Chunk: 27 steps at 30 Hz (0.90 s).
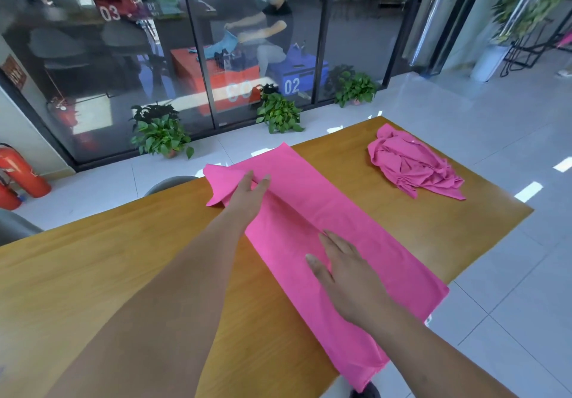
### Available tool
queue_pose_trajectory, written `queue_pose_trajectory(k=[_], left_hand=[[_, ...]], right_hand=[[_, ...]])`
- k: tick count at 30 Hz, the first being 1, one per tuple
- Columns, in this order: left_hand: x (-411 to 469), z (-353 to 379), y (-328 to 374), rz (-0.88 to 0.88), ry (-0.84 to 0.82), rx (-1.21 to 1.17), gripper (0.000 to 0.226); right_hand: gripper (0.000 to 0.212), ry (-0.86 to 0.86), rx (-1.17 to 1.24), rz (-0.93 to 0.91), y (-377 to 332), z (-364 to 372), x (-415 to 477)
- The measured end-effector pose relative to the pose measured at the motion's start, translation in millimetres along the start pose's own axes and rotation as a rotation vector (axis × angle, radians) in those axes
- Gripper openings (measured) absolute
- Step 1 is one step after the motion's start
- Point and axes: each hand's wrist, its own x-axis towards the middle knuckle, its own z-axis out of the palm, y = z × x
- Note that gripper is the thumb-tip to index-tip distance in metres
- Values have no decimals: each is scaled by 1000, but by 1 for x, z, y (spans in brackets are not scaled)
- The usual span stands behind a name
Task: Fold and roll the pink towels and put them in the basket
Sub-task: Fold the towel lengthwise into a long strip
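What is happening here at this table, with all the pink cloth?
A person is folding a long pink towel laid across the wooden table. The left hand rests on its far end and the right hand presses flat nearer. A second pink towel lies crumpled at the far right. No basket is in view.

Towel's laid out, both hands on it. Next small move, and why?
Probably sweep the left hand outward to flatten the buckled far corner of the towel while the right hand pins the middle: a ridge runs between them.

wooden table point(123, 267), potted plants point(161, 137), red extinguisher point(26, 172)
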Motion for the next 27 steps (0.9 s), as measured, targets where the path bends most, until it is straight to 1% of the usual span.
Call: queue_pose_trajectory(k=[4, 10, 16, 19, 21, 23, 25, 26, 27], left_hand=[[15, 36, 22, 28, 3, 19, 78], [48, 92, 43, 13, 1, -9, 78], [89, 151, 52, -19, 1, 41, 80], [109, 180, 53, -31, 2, 56, 81], [117, 196, 54, -47, -17, 52, 82], [120, 215, 54, -60, -61, 36, 83], [116, 236, 39, -71, -82, 60, 79], [108, 246, 26, -91, -85, 86, 77], [98, 255, 8, -127, -86, 124, 77]], right_hand=[[88, -6, 8, 0, 31, -17, 15], [82, -54, 54, -11, 86, -44, 43], [79, -104, 166, -11, 148, -57, 80], [81, -135, 218, -3, 181, -59, 99], [78, -144, 282, 11, 200, -58, 111], [69, -159, 361, 53, 223, -52, 127], [63, -198, 467, 149, 250, -35, 143], [66, -231, 541, 212, 259, -28, 149], [76, -247, 619, 276, 270, -19, 153]])
